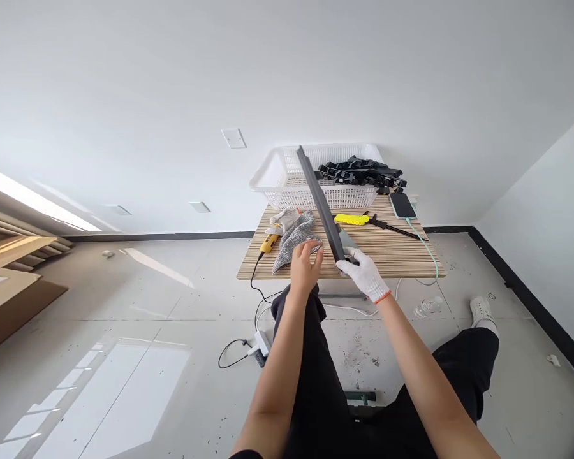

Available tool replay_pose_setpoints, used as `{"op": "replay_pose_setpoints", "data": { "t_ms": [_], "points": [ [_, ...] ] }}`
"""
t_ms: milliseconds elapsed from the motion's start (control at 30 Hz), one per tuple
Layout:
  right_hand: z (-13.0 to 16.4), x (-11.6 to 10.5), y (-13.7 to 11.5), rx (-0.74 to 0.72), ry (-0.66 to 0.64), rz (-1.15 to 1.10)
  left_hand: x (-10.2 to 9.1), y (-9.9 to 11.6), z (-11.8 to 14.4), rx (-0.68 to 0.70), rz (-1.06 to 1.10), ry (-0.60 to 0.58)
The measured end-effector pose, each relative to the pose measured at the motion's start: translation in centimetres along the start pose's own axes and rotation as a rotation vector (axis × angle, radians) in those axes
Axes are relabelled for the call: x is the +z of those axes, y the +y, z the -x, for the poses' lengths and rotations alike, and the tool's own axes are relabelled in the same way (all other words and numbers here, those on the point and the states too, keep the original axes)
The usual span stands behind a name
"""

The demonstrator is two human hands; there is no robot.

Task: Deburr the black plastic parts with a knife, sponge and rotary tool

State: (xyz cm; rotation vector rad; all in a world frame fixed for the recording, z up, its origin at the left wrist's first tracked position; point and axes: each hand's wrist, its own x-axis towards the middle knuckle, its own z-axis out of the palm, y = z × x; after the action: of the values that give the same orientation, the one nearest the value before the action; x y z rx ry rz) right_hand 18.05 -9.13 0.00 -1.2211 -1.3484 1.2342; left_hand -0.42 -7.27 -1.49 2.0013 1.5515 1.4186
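My right hand [362, 270], in a white knit glove with an orange cuff, grips the lower end of a long dark grey plastic strip [319, 201]. The strip stands tilted, its top leaning left in front of the basket. My bare left hand [307, 264] is just left of the strip's lower end, fingers apart and slightly bent, holding nothing that I can see. Behind its fingertips lies a speckled grey cloth [294, 241]; whether they touch it I cannot tell. A yellow corded tool [268, 243] and a crumpled white glove [284, 220] lie left of the cloth.
A white plastic basket [272, 182] at the back of the slatted wooden table [387, 255] holds several black parts [363, 171]. Right of the strip lie a yellow-handled tool [351, 219], a black caliper-like tool [392, 227] and a phone [402, 206] on a cable. A power strip [262, 344] lies on the floor.
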Motion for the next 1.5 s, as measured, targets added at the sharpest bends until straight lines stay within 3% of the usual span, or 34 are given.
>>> {"op": "replay_pose_setpoints", "data": {
  "t_ms": [100, 200, 267, 400, 500, 567, 700, 833, 967, 1100, 1200, 1333, 1500],
  "points": [
    [-0.6, -0.6, -0.6, 0.111, -0.034, -0.345, -1.3, -1.0, -1.4, -0.042, -0.298, -0.126],
    [-0.8, -0.9, -1.4, 0.126, -0.011, -0.466, -1.8, -2.0, -2.1, -0.143, -0.4, -0.287],
    [-0.6, -1.1, -1.6, 0.124, 0.003, -0.482, -2.3, -2.4, -2.0, -0.132, -0.415, -0.316],
    [-0.5, -1.2, -1.2, 0.121, 0.041, -0.465, -5.0, -3.8, -1.9, -0.1, -0.448, -0.14],
    [-1.6, -0.7, -0.7, 0.081, 0.023, -0.46, -7.5, -5.6, -2.8, -0.321, -0.564, -0.017],
    [-2.9, 0.1, -0.6, 0.079, -0.009, -0.48, -8.4, -6.8, -3.8, -0.456, -0.624, -0.078],
    [-5.3, 1.7, -0.9, 0.151, -0.064, -0.531, -8.0, -8.1, -5.8, -0.486, -0.603, -0.176],
    [-5.9, 1.8, -1.4, 0.2, -0.071, -0.553, -8.3, -8.1, -7.2, -0.549, -0.554, -0.187],
    [-6.0, 1.2, -1.2, 0.163, 0.037, -0.654, -11.8, -8.0, -7.3, -0.622, -0.495, -0.088],
    [-6.9, 0.3, -0.5, 0.104, 0.24, -0.791, -16.0, -7.5, -7.3, -0.65, -0.498, 0.132],
    [-7.7, -0.5, 0.1, 0.076, 0.348, -0.862, -17.6, -6.6, -8.2, -0.622, -0.482, 0.207],
    [-8.1, -1.0, 0.2, 0.066, 0.413, -0.915, -16.5, -5.8, -9.7, -0.527, -0.466, 0.065],
    [-7.7, -1.0, 0.0, 0.066, 0.388, -0.934, -12.2, -5.8, -9.4, -0.479, -0.465, 0.015]
  ]
}}
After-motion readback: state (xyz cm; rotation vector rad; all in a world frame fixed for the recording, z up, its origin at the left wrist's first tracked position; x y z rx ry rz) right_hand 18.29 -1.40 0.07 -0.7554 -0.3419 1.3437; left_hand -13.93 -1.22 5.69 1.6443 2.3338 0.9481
